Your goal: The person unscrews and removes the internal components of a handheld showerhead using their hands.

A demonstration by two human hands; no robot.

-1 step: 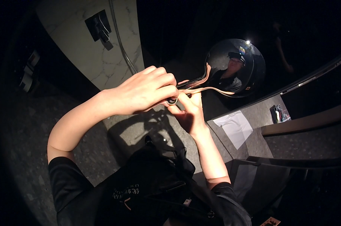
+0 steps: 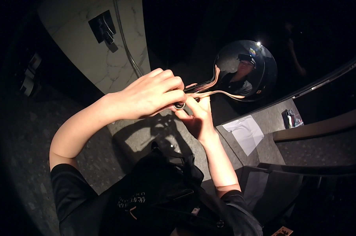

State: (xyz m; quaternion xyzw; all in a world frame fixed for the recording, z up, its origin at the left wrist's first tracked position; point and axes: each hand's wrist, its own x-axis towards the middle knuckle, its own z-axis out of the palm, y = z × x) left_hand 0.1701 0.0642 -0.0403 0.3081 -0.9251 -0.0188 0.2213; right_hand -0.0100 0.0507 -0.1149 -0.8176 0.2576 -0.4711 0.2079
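Observation:
A glossy round mirror-like disc [image 2: 247,84] hangs ahead and to the right of my hands, and its curved surface shows a bent reflection of my arms. Toward it runs a shiny dark rod [image 2: 201,85], whose joint to the disc is hard to make out. My left hand [image 2: 156,94] comes over the near end from the left, its fingers curled around it. From below, my right hand [image 2: 197,120] closes its thumb and fingers on the same spot. Between the two hands a small dark ring-shaped end [image 2: 179,105] peeks out; my fingers cover the rest.
A grey hose [image 2: 125,43] runs down the marbled wall panel [image 2: 68,23], beside a black wall fitting [image 2: 103,28]. To the right, a white sheet [image 2: 247,135] and a small packet [image 2: 291,118] lie on a grey ledge. A long dark edge [image 2: 323,80] slants above them.

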